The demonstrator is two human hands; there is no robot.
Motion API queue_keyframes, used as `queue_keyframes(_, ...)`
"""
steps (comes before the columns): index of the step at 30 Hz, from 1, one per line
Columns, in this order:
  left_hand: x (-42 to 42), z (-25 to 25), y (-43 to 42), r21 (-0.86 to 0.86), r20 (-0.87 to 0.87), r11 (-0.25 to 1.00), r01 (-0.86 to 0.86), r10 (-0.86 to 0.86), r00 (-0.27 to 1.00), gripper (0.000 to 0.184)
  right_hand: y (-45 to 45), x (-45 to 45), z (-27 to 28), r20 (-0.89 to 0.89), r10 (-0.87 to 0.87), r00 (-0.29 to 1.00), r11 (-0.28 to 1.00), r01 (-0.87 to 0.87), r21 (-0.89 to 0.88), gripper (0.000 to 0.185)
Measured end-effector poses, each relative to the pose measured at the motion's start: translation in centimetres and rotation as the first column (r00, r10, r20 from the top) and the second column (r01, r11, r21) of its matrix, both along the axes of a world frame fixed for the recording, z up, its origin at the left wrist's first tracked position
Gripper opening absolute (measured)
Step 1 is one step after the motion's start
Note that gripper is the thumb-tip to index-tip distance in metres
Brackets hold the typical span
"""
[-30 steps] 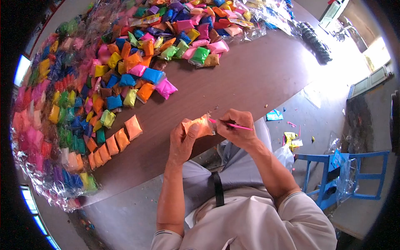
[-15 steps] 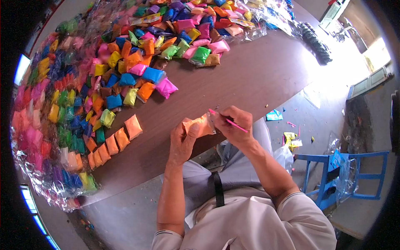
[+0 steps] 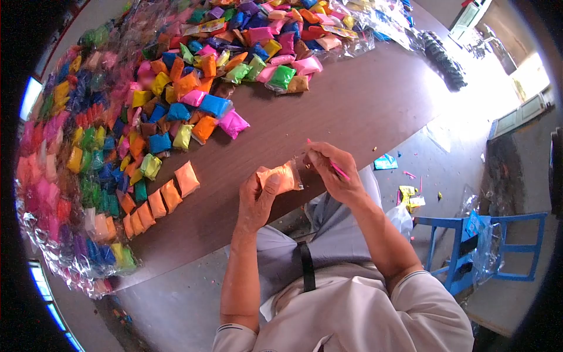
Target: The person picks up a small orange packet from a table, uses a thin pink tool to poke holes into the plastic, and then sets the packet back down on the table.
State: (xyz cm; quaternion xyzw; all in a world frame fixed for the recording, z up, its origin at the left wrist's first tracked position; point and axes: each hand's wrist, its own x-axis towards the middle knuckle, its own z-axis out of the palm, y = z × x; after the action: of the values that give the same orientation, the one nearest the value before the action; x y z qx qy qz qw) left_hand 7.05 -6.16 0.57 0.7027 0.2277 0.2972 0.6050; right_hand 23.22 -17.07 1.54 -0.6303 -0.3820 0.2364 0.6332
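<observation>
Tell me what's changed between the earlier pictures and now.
The right hand has drawn back from the open end of the orange packet, carrying the pink stick; the stick's tip has moved away from the packet, toward the far side of the table. Nothing was let go. The left hand still holds the packet, about where it was.

Orange packet (image 3: 282, 177) in left hand (image 3: 258, 196)

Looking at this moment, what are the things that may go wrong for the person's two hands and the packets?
The thin pink tool in the right hand might nick the clear film of the orange packet if it slips.

The left hand holds that packet near the edge of the table; a loose grip could let it fall.

The row of orange packets lies close to the colourful pile, so a bump might mix them.
</observation>
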Motion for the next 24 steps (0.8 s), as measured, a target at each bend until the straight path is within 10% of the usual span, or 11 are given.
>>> queue_keyframes(5, 0.1, 0.0, 0.0, 0.036, -0.022, 0.999, 0.000, 0.001, 1.000, 0.039, 0.8, 0.5, 0.4, 0.215, 0.261, 0.941, 0.965, -0.248, -0.087, 0.024)
queue_keyframes(11, 0.0, -0.1, 0.2, 0.038, -0.020, 0.999, -0.009, 0.009, 1.000, 0.040, 1.1, 1.7, 0.0, -0.332, -0.125, 0.935, 0.992, 0.114, -0.053, 0.022)
queue_keyframes(14, 0.1, -0.5, 0.1, 0.007, 0.004, 1.000, -0.009, 0.009, 1.000, 0.040, -0.3, 2.4, -0.4, -0.124, -0.193, 0.973, 0.947, 0.152, -0.283, 0.022)
queue_keyframes(17, -0.1, -0.3, 0.0, -0.014, -0.017, 1.000, -0.024, 0.024, 1.000, 0.039, -0.4, 1.0, -1.1, 0.260, -0.350, 0.900, 0.935, 0.352, 0.041, 0.023)
queue_keyframes(20, 0.0, 0.1, -0.1, 0.007, -0.028, 0.999, -0.048, 0.048, 0.998, 0.038, -2.2, 0.6, 0.4, 0.056, -0.201, 0.978, 0.952, 0.209, -0.223, 0.022)
queue_keyframes(24, 0.0, -0.6, 0.1, -0.005, -0.012, 0.999, -0.041, 0.041, 0.999, 0.037, -3.1, 0.2, 0.1, -0.389, 0.072, 0.919, 0.997, -0.063, 0.035, 0.023)
